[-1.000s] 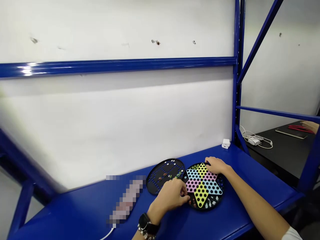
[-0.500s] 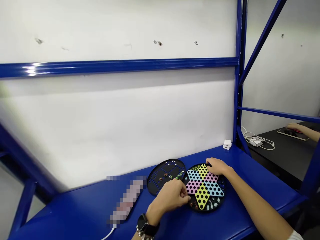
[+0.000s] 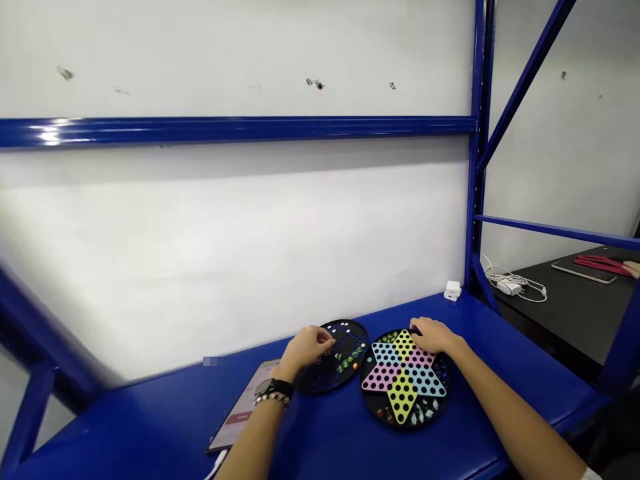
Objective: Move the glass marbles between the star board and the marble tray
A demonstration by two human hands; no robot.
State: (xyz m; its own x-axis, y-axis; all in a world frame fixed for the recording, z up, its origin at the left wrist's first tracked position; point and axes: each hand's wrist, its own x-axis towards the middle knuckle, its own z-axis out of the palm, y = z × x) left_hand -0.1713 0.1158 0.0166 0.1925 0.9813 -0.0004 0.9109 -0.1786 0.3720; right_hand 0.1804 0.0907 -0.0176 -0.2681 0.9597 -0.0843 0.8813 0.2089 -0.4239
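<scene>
My left hand (image 3: pixel 307 348) hangs at the edge of a round black marble tray (image 3: pixel 345 357), with its fingers bunched over the tray's left side. Coloured marbles lie in the tray's holes. Whether that hand holds a marble is hidden. To the right lies a black Chinese checkers board (image 3: pixel 380 400) with a multicoloured star. My right hand (image 3: pixel 434 335) grips its upper right rim, covering part of the star. Several marbles sit in the board's lower points.
Both round pieces lie on a blue shelf (image 3: pixel 480 333) against a white wall. To their left are a tablet (image 3: pixel 245 403) and a white cable. A white plug (image 3: pixel 453 291) stands behind. On a dark table at right, a co-worker's hand (image 3: pixel 633 269) is near a tablet (image 3: pixel 583 271) and red items (image 3: pixel 603 265).
My left hand has moved left and back from the board to the marble tray. A blurred object at the left now shows as a tablet. The co-worker's hand has moved right.
</scene>
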